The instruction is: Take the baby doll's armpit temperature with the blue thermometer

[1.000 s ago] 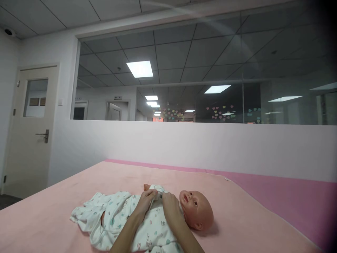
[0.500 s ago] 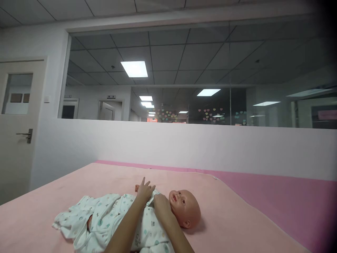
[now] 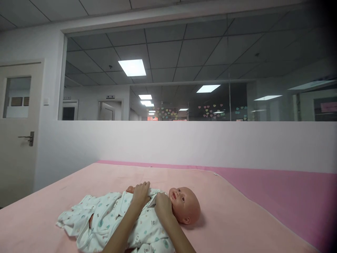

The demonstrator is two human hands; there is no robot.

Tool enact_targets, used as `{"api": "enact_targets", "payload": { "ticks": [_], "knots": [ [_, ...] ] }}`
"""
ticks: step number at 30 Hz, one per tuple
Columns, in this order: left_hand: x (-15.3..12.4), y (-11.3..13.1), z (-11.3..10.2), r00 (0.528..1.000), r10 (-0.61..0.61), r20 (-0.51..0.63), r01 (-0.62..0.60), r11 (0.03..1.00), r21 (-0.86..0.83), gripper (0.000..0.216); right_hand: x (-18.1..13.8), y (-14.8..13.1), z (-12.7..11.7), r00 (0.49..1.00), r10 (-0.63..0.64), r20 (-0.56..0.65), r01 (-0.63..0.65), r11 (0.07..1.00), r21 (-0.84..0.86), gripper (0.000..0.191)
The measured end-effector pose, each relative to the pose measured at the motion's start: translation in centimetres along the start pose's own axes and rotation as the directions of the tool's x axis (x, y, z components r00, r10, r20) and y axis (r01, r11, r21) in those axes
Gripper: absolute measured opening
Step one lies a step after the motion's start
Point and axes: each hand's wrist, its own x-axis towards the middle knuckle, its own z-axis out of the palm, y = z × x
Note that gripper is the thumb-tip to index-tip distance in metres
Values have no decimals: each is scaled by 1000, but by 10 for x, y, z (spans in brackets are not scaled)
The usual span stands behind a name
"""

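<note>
A baby doll (image 3: 185, 207) lies on its back on a pink blanket (image 3: 231, 225), head to the right. It wears a white patterned sleepsuit (image 3: 110, 221). My left hand (image 3: 140, 194) rests on the doll's far shoulder and sleeve, fingers curled over the cloth. My right hand (image 3: 163, 208) lies on the chest just below the doll's chin, fingers closed on the suit's collar area. The doll's small far hand (image 3: 130, 189) shows beside my left hand.
The blanket covers a wide bed with a deeper pink sheet (image 3: 289, 193) at the right. A low white wall (image 3: 184, 144) with a window above runs behind it. A closed door (image 3: 15, 130) stands at the far left.
My left hand, its fingers spread and lifted half a second ago, has come down and curled over the doll's shoulder. My right hand has stayed on the chest. The camera shifted slightly.
</note>
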Motion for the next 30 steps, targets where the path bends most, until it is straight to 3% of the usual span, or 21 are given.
{"api": "enact_targets", "payload": {
  "ticks": [4, 8, 11, 15, 20, 22, 25, 30],
  "knots": [
    [-22, -4, -7, 1000, -4, 17, 6, 996, -89, 31, 0, -4, -2, 1000, 28, 6, -28, 999, -16, 33],
    [-36, -7, -13, 1000, 12, -1, -12, 976, -219, 42, -2, 1, -12, 998, 60, -28, -61, 997, -38, 35],
    [-38, -6, -13, 1000, -9, 14, 12, 966, -260, 45, -6, 14, -28, 999, 38, -35, -36, 998, 54, 25],
    [-35, -6, -9, 998, -52, 33, 60, 952, -301, 45, -12, 44, -51, 974, -23, -226, 95, 945, 313, 35],
    [-35, -5, -8, 996, -72, 42, 82, 944, -318, 48, -7, 98, -52, 865, 244, -438, 39, 838, 544, 35],
    [-36, -4, -10, 996, -74, 43, 84, 944, -318, 48, -5, 115, -44, 884, 267, -382, 35, 778, 627, 36],
    [-37, -3, -12, 997, -74, 36, 82, 944, -318, 49, -6, 127, -37, 951, 201, -236, 34, 689, 724, 37],
    [-38, -3, -14, 997, -72, 3, 68, 935, -348, 49, -7, 130, -47, 951, 247, -183, 31, 515, 856, 50]
  ]
}}
